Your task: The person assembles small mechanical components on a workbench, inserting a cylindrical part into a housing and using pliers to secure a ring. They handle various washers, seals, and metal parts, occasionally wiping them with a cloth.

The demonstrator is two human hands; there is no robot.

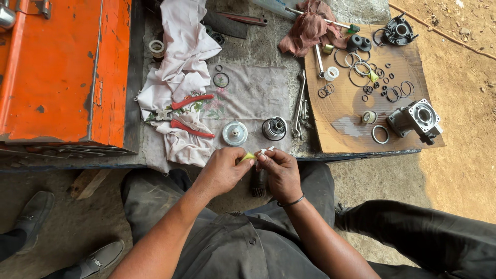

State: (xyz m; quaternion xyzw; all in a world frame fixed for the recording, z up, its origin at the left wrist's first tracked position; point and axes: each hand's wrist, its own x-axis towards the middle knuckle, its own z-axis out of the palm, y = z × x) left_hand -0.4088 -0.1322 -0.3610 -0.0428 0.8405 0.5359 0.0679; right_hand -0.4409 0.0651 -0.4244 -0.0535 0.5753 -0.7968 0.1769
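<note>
— Nearest the lens are the person's grey work clothes and two forearms, meeting just above the lap. What do the hands hold?

— Left hand [223,170] pinches a small yellow-green piece [247,157] between thumb and forefinger. Right hand [281,173], with a dark bangle at the wrist, has its fingertips closed on a tiny white bit [266,151] touching that piece. Both hands are together, each clamped on its own end, raised off the bench, probably so the small parts can be seen close up and turned freely.

— And what lies around them?

— Just beyond, on a pale embroidered cloth [248,93], sit a round silver cap [235,133] and a dark cylindrical part [274,128], side by side, near the bench edge. Red-handled pliers [183,114] lie to the left on a crumpled white rag. Spanners [299,106] rest between the cloth and a cardboard sheet [341,121], where black sealing rings [361,72] are spread apart, seemingly to keep them sorted. A grey metal housing [416,118] stands on the cardboard's right corner.

— Anything in the way?

— An orange metal box [62,67] crowds the bench's left. A dark brush-like item hangs below the hands; what it is cannot be told. Another person's shoes [33,214] show at lower left, well apart.
</note>
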